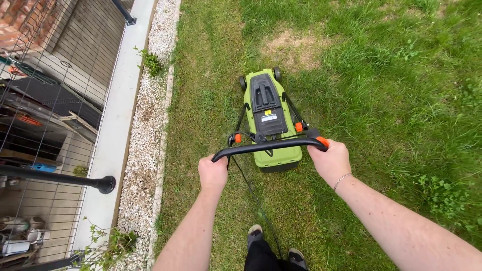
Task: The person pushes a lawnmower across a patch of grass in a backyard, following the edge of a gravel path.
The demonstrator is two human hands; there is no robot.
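Between my two hands runs the black handle bar (268, 145) of a green lawn mower (268, 118); my left hand (213, 173) and right hand (330, 159) are each closed around one end. Ahead of them the mower stands on grass (391, 90), with a gravel strip (145, 130) further to the left.

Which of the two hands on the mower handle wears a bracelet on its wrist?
The right hand, gripping the handle bar end by the orange lever, has a thin silver chain bracelet on its wrist. The left hand has a bare wrist.
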